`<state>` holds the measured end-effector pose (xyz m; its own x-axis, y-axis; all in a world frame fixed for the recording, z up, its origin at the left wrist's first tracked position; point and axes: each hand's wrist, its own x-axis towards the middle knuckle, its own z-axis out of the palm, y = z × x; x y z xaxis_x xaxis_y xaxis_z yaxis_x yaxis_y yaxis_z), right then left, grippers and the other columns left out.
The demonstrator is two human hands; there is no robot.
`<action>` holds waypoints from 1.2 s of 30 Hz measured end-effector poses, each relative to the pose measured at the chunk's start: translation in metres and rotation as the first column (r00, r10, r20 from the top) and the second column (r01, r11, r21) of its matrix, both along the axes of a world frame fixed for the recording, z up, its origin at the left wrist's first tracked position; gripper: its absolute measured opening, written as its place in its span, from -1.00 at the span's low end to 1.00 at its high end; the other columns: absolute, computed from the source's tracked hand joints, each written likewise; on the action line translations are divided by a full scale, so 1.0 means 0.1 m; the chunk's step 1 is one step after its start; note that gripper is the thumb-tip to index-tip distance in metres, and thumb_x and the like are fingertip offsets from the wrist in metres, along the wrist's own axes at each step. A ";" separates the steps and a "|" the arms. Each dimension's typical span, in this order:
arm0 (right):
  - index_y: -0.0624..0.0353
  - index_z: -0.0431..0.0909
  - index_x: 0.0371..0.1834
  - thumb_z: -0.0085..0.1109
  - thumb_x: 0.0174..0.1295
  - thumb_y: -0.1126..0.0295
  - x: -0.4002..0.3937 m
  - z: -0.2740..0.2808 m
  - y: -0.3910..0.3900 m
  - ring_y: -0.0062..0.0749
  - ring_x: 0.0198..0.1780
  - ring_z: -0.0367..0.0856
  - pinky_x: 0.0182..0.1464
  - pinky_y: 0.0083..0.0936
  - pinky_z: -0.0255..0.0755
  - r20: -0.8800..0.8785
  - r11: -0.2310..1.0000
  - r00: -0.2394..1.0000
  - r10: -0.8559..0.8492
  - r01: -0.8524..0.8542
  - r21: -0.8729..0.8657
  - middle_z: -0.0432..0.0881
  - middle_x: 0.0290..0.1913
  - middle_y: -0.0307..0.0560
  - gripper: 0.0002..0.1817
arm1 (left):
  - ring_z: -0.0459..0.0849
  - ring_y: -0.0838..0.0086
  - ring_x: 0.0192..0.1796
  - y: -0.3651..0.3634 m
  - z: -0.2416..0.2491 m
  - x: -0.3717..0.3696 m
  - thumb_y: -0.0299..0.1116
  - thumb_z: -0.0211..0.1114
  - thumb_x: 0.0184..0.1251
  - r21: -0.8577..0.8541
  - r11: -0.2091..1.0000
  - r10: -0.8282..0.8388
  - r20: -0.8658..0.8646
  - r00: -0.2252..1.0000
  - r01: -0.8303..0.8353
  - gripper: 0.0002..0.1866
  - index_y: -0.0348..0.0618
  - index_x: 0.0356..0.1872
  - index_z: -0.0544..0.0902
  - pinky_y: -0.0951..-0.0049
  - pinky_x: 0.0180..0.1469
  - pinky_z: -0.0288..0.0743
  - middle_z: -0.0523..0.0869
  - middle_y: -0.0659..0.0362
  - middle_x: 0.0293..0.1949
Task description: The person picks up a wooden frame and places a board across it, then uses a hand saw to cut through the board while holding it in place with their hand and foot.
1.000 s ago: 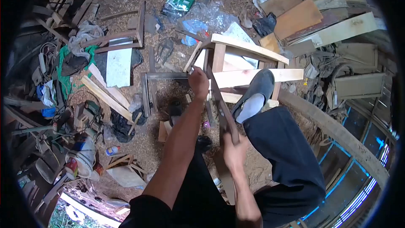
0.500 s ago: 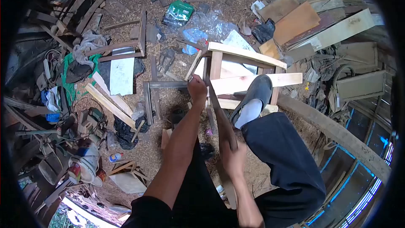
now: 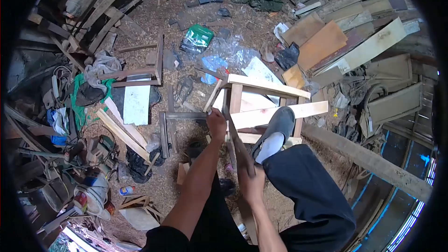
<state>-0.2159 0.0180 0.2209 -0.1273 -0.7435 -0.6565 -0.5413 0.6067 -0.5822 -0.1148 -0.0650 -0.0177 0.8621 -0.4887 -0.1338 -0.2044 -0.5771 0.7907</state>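
My right hand (image 3: 251,185) is closed around the handle end of a long, dark-bladed handsaw (image 3: 239,147). The blade runs forward from it, seen almost edge-on, to the left end of a pale wooden frame (image 3: 268,83). Close to that end, my left hand (image 3: 216,124) is closed on a narrow wooden piece, largely hidden by the fingers. The frame lies on the ground, built of light rails and brownish posts. My foot in a grey clog (image 3: 281,122) rests on its pale board (image 3: 308,108). Where the blade meets wood is hard to make out.
A dark wooden frame (image 3: 186,115) lies left of my left hand. Loose pale strips (image 3: 122,133) and a white panel (image 3: 136,105) are farther left. A long beam (image 3: 364,156) stretches right. Boards (image 3: 323,46), plastic sheeting (image 3: 233,53) and a green bag (image 3: 198,38) lie ahead.
The view has tilted, so the scene sits lower. My right hand and the handsaw have moved slightly forward relative to the wooden frame. My left hand keeps its grip.
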 end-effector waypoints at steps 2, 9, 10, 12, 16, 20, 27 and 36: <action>0.37 0.52 -0.56 0.10 0.07 0.48 -0.01 0.34 0.13 -0.65 -0.60 0.33 -0.55 -0.52 0.24 -0.016 0.998 1.000 -0.017 0.018 0.052 0.39 -0.73 -0.23 -0.84 | 0.49 -0.17 -0.58 0.08 0.01 -0.02 -0.26 -0.18 0.45 0.093 0.994 -0.054 -0.098 0.994 0.063 -0.43 -0.39 -0.75 0.46 -0.04 -0.47 0.36 0.47 -0.23 -0.73; 0.38 0.50 -0.52 0.10 0.16 0.36 0.38 -0.44 -0.48 -0.58 -0.59 0.30 -0.50 -0.39 0.28 -0.051 0.994 0.993 0.106 -0.108 -0.023 0.40 -0.74 -0.08 -0.75 | 0.54 -0.11 -0.55 0.04 -0.02 0.13 -0.29 -0.13 0.42 0.107 0.987 -0.117 -0.002 0.993 0.117 -0.49 -0.36 -0.71 0.51 -0.04 -0.39 0.38 0.52 -0.21 -0.68; 0.38 0.50 -0.52 0.10 0.16 0.36 0.35 -0.49 -0.53 -0.58 -0.59 0.30 -0.50 -0.39 0.28 -0.053 0.993 0.993 0.110 -0.112 -0.033 0.40 -0.74 -0.08 -0.75 | 0.55 -0.11 -0.52 -0.03 0.03 0.15 -0.28 -0.14 0.42 0.100 0.987 -0.121 -0.063 0.991 0.127 -0.49 -0.36 -0.70 0.50 -0.04 -0.37 0.37 0.54 -0.22 -0.65; 0.38 0.50 -0.56 0.12 0.14 0.34 0.21 -0.47 -0.47 -0.56 -0.59 0.34 -0.49 -0.38 0.30 0.017 1.000 1.000 -0.004 0.004 -0.013 0.40 -0.74 -0.06 -0.72 | 0.56 -0.12 -0.48 0.08 0.08 0.03 -0.26 -0.15 0.43 0.116 0.981 -0.139 -0.149 0.979 0.157 -0.50 -0.36 -0.68 0.50 -0.05 -0.35 0.37 0.55 -0.22 -0.61; 0.42 0.46 -0.57 0.03 0.15 0.38 0.25 -0.38 -0.21 -0.68 -0.55 0.29 -0.56 -0.49 0.20 -0.093 0.987 0.990 0.109 -0.119 -0.112 0.37 -0.70 -0.28 -0.73 | 0.57 -0.11 -0.49 0.03 0.02 0.01 -0.26 -0.14 0.41 0.210 0.972 -0.070 -0.173 0.983 0.106 -0.55 -0.34 -0.60 0.51 0.03 -0.47 0.39 0.54 -0.15 -0.68; 0.35 0.48 -0.57 0.05 0.12 0.46 0.12 -0.10 0.03 -0.71 -0.58 0.29 -0.56 -0.55 0.19 -0.018 0.999 1.000 0.015 -0.016 -0.052 0.37 -0.71 -0.31 -0.82 | 0.54 -0.12 -0.58 0.23 -0.39 -0.12 -0.27 -0.12 0.41 0.074 0.974 -0.225 0.176 0.958 0.215 -0.45 -0.45 -0.74 0.49 0.01 -0.49 0.44 0.51 -0.24 -0.71; 0.37 0.42 -0.63 0.09 0.06 0.45 0.12 0.28 0.14 -0.69 -0.61 0.24 -0.55 -0.52 0.16 -0.091 0.986 0.989 -0.118 0.127 0.106 0.31 -0.73 -0.30 -0.79 | 0.52 -0.16 -0.58 0.12 -0.11 -0.03 -0.26 -0.12 0.41 0.130 0.991 -0.023 -0.096 0.995 0.035 -0.43 -0.42 -0.79 0.48 -0.03 -0.53 0.37 0.49 -0.26 -0.71; 0.43 0.47 -0.53 0.07 0.11 0.42 0.42 -0.57 -0.31 -0.62 -0.58 0.32 -0.53 -0.45 0.25 0.001 0.996 0.999 -0.035 0.034 -0.088 0.38 -0.71 -0.14 -0.78 | 0.54 -0.17 -0.56 0.15 -0.29 -0.09 -0.28 -0.09 0.41 0.094 0.995 0.033 0.099 0.995 -0.043 -0.44 -0.48 -0.76 0.49 -0.02 -0.54 0.39 0.50 -0.29 -0.69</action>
<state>-0.1737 -0.0134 0.1640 -0.1543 -0.7933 -0.5889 -0.5214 0.5717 -0.6335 -0.1243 -0.0502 -0.0471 0.8910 -0.4443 -0.0934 -0.2539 -0.6581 0.7088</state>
